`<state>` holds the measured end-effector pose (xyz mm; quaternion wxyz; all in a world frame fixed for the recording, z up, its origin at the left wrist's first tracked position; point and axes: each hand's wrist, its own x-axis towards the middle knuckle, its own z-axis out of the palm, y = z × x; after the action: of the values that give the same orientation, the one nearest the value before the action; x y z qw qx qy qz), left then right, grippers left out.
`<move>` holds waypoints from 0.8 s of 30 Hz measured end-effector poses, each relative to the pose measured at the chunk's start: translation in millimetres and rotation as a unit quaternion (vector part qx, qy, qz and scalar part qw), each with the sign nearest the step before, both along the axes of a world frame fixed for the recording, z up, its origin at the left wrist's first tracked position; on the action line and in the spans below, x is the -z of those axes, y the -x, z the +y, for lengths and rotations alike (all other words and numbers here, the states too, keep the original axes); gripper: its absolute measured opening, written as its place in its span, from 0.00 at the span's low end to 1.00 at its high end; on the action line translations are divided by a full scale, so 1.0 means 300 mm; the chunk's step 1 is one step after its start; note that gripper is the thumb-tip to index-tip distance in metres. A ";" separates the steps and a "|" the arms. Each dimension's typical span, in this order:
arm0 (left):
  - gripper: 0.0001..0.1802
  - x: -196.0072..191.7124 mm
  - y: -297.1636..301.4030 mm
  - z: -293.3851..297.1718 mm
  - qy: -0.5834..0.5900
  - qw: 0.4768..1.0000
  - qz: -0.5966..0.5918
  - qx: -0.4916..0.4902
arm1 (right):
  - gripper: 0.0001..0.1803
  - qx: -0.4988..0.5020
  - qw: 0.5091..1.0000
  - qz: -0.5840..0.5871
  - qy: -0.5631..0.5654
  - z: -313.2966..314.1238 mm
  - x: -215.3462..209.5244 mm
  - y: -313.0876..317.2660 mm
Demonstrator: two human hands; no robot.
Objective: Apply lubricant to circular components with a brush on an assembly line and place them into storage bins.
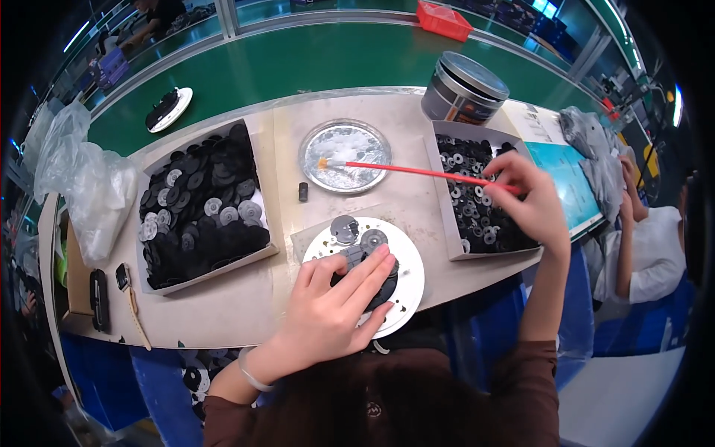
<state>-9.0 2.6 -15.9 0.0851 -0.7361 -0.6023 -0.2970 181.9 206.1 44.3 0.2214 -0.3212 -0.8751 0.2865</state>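
My right hand (525, 197) pinches the red handle of a brush (424, 173) above the right-hand box. The brush's yellowish bristles rest on a round metal lid (307, 167) smeared with whitish paste. Nearer me is a white round plate (408, 287) with small holes. On it sit a grey disc (345, 229), a grey ringed wheel (374, 239) and a black rounded part (383, 294). My left hand (328, 309) lies over these parts, its fingers reaching to the ringed wheel and its thumb along the black part's near side. The hand hides some of them.
A left box (274, 242) holds many black and grey discs; a right box (445, 223), small black and grey rings. Behind stands a grey tub (463, 89). A small black cylinder (303, 191), a wristwatch (124, 277) and plastic bags (93, 186) lie about. A co-worker (652, 253) sits at right.
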 end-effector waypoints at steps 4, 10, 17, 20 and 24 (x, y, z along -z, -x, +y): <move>0.25 0.012 -0.008 0.004 -0.012 0.999 -0.035 -0.009 | 0.09 -0.028 0.978 0.203 0.044 -0.025 -0.080 0.091; 0.26 0.018 -0.010 0.009 -0.023 0.999 -0.041 -0.009 | 0.10 -0.137 0.974 0.166 -0.067 0.013 -0.023 0.352; 0.25 0.013 -0.007 0.014 -0.021 0.998 -0.050 -0.020 | 0.08 -0.205 0.972 0.064 -0.093 0.033 0.079 0.441; 0.25 0.015 -0.004 0.016 -0.028 0.997 -0.066 -0.021 | 0.05 -0.129 0.981 0.131 -0.066 0.008 0.049 0.390; 0.24 0.014 -0.004 0.019 -0.019 0.997 -0.066 -0.019 | 0.04 -0.099 0.973 0.090 -0.186 -0.008 0.079 0.335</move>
<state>-7.8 8.3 -19.9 0.0645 -0.7017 -0.6145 -0.3548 81.3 203.7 20.6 0.3257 -0.1587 -0.9170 0.1667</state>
